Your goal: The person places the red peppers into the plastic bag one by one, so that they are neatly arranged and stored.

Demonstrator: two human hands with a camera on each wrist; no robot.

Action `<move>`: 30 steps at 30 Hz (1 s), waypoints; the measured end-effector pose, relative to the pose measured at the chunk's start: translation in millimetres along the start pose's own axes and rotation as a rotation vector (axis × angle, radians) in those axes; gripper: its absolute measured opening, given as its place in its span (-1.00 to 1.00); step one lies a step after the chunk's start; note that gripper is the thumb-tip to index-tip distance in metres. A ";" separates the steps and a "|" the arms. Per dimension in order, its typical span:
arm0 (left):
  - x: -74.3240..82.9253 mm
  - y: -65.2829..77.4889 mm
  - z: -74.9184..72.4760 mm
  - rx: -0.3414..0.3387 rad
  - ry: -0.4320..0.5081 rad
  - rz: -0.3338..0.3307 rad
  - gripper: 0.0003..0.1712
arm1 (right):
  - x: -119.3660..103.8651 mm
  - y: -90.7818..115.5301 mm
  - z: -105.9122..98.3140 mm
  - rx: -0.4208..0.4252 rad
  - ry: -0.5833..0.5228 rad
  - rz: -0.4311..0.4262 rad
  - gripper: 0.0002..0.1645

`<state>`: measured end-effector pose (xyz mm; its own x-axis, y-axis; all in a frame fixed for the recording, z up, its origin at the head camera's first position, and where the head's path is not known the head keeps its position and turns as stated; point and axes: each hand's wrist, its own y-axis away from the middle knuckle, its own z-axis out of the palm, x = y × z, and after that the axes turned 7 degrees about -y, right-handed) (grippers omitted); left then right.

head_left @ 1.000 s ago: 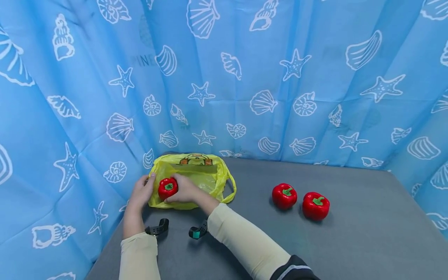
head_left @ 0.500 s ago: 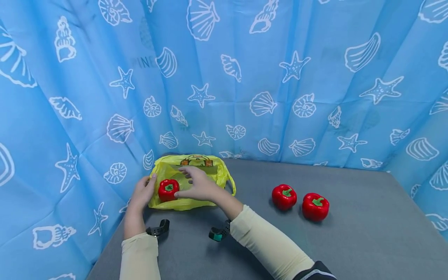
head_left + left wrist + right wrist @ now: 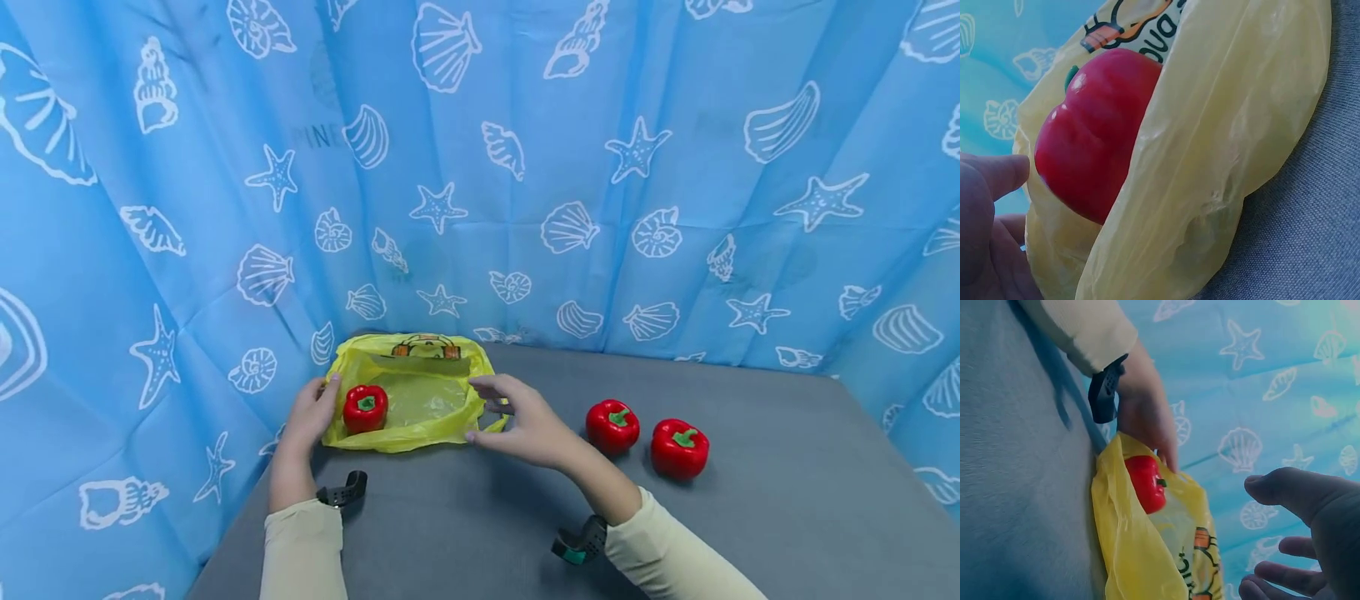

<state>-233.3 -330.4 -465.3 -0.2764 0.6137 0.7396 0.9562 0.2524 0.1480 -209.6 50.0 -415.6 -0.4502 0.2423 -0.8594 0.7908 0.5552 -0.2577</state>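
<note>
A yellow plastic bag [image 3: 431, 433] lies with its mouth spread wide on the table. My left hand [image 3: 309, 412] grips the bag's left edge, its thumb [image 3: 1007, 175] on the near side and fingers going behind the plastic. Inside the bag, at its left end, sits a red bell pepper [image 3: 365, 409] with a green stem. The front layer of the bag partly covers this pepper in the left wrist view. My right hand [image 3: 525, 423], holding nothing, hovers by the bag's right end with fingers apart and loosely bent.
Two more red bell peppers stand on the grey table to the right, one nearer [image 3: 612, 427] to my right hand and one farther [image 3: 679, 450]. A blue curtain [image 3: 480, 167] with white shell prints hangs close behind the bag and along the left side.
My right hand has let go of the bell pepper inside the bag and moved out to the right, toward the other peppers. My left hand has stayed at the bag's edge.
</note>
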 end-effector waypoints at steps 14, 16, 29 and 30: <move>0.1 0.3 4.3 -0.020 0.010 -0.003 0.04 | 0.8 91.5 -49.3 0.139 0.146 0.050 -0.15; 0.1 -0.2 4.0 -0.022 0.010 -0.003 0.03 | 4.1 100.6 -56.1 0.169 0.178 0.063 -0.14; -0.9 1.4 1.3 -0.018 -0.005 -0.009 0.01 | 14.8 130.3 -102.7 0.404 0.362 0.048 -0.12; -0.6 1.6 1.0 -0.016 -0.004 -0.010 0.01 | 15.4 130.8 -106.9 0.420 0.372 0.038 -0.13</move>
<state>-231.7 -329.6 -466.1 -0.2868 0.6140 0.7354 0.9547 0.2465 0.1665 -157.4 211.4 -415.4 -0.4739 0.5628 -0.6773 0.8723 0.1946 -0.4486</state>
